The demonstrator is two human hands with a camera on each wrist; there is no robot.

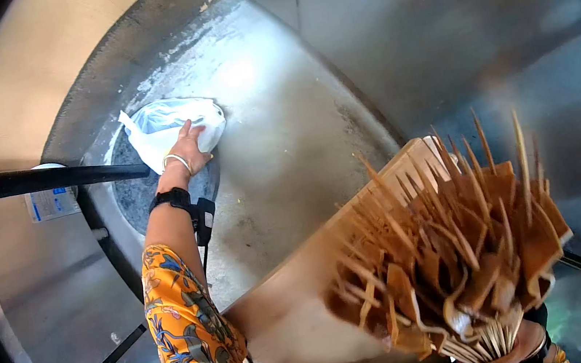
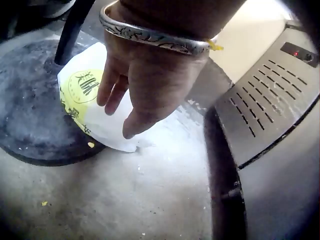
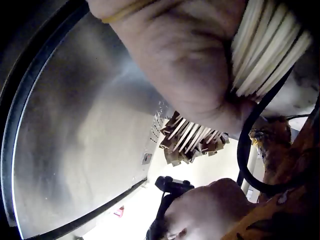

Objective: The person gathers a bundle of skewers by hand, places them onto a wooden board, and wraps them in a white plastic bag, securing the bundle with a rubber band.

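My left hand (image 1: 187,151) reaches out over a white bag (image 1: 153,144), its fingers spread against the side of it. In the left wrist view the bag (image 2: 80,95) shows a yellow-green print, and the fingers and thumb lie apart in front of it. It rests partly on a round dark plate (image 1: 133,198). Low on the right, my right hand (image 1: 521,346) grips a thick bundle of wooden skewers (image 1: 484,343) by their bare ends. Brown folded sheets of food (image 1: 454,255) are threaded on them, with the pointed tips up. The right wrist view shows the hand (image 3: 190,65) curled round the sticks (image 3: 270,47).
A black bar (image 1: 62,178) runs in from the left to the dark plate. Below the skewers lies a wooden board (image 1: 296,276). The metal counter (image 1: 280,161) bears small yellow crumbs. A slotted metal panel (image 2: 270,95) stands beside the counter. A white-and-blue box (image 1: 53,204) is at far left.
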